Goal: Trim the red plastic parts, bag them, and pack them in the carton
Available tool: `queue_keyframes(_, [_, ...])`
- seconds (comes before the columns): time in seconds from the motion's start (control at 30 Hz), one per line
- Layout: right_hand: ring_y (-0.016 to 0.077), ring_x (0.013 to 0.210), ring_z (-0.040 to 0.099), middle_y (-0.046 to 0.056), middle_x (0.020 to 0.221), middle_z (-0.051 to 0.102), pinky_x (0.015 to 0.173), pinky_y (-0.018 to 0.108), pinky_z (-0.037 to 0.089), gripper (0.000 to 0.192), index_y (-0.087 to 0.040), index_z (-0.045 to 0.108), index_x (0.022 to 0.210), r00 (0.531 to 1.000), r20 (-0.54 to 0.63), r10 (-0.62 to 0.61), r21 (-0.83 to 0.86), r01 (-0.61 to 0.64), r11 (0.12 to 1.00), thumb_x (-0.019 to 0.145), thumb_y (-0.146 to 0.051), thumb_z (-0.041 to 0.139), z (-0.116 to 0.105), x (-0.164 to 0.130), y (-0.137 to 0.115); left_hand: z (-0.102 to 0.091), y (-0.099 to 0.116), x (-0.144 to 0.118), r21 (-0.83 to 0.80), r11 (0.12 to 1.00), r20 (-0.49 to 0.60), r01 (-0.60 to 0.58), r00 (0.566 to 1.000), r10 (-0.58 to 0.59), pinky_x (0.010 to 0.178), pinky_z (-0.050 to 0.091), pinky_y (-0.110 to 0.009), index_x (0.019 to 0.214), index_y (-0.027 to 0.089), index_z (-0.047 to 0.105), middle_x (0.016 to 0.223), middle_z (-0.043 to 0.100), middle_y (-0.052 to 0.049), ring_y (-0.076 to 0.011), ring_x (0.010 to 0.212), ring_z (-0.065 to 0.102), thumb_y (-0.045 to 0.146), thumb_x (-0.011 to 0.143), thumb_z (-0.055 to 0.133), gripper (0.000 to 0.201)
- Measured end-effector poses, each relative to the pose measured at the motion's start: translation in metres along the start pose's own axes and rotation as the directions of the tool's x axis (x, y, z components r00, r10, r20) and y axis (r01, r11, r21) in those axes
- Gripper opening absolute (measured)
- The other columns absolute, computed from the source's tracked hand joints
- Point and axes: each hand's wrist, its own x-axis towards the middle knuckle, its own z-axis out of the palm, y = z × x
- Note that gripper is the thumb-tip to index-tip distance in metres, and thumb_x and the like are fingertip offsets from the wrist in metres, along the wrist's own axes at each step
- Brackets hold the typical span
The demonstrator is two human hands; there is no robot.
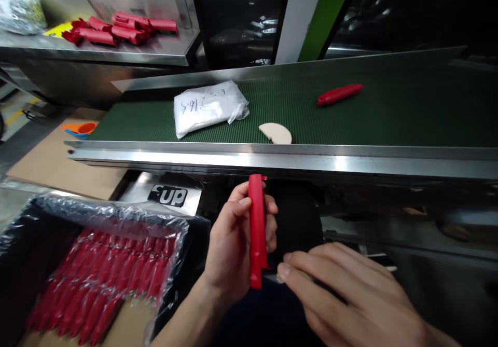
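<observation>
My left hand [229, 240] grips a long red plastic part [257, 230], held upright below the conveyor's steel rail. My right hand [342, 290] pinches a small thin tool [277, 277] whose tip touches the lower end of that red part. Another red part [339, 93] lies on the green conveyor belt [389, 113] at the far right. A white half-round piece [276, 133] rests near the belt's front edge.
A white plastic bag [208, 107] with writing lies on the belt. A box lined with clear film [116, 217] at lower left holds several red parts [97, 279]. More red parts [120, 29] sit on a steel shelf at upper left. Cardboard [50, 160] lies left.
</observation>
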Motion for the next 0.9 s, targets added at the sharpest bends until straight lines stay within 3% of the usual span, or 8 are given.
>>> queue_keyframes(0.13, [0.0202,0.105,0.062,0.010,0.112,0.068,0.086,0.032,0.055,0.037,-0.013,0.063,0.119,0.988,-0.133,0.078,-0.026,-0.082,0.996,0.084,-0.002,0.059,-0.011,-0.001,0.008,-0.001,0.001,-0.003,0.034,0.999,0.031,-0.040,0.999,0.039,0.047,0.035,-0.017,0.107,0.020,0.050,0.088,0.054,-0.002,-0.0076,0.057,0.044,0.029,0.092,0.046,0.018])
queue_keyframes(0.27, [0.0211,0.108,0.060,0.011,0.116,0.065,0.087,0.034,0.054,0.045,-0.014,0.061,0.126,0.973,-0.197,0.117,-0.038,-0.127,0.991,0.083,0.001,0.058,-0.015,0.007,0.016,-0.005,-0.005,-0.011,0.194,0.981,0.070,-0.021,0.998,0.007,0.046,0.036,-0.014,0.103,0.024,0.050,0.088,0.053,0.002,-0.0038,0.055,0.044,0.025,0.083,0.070,0.028])
queue_keyframes(0.67, [0.0242,0.100,0.062,0.013,0.115,0.066,0.080,0.040,0.050,0.039,-0.013,0.062,0.126,0.987,-0.152,0.050,-0.142,-0.071,0.987,0.088,-0.003,0.057,-0.010,0.019,0.020,-0.005,-0.011,-0.024,0.284,0.959,0.090,0.007,0.995,-0.034,0.047,0.038,-0.014,0.104,0.023,0.051,0.082,0.055,0.003,-0.0024,0.052,0.045,0.033,0.083,0.073,0.032])
queue_keyframes(0.9, [0.0234,0.097,0.060,0.013,0.113,0.066,0.076,0.039,0.049,0.038,-0.010,0.063,0.124,0.988,-0.147,0.042,-0.146,-0.064,0.987,0.088,-0.002,0.058,-0.009,0.018,0.023,-0.003,-0.011,-0.024,0.349,0.937,0.036,0.012,0.999,-0.026,0.048,0.038,-0.015,0.103,0.022,0.051,0.080,0.053,0.004,-0.0028,0.053,0.044,0.033,0.083,0.073,0.032])
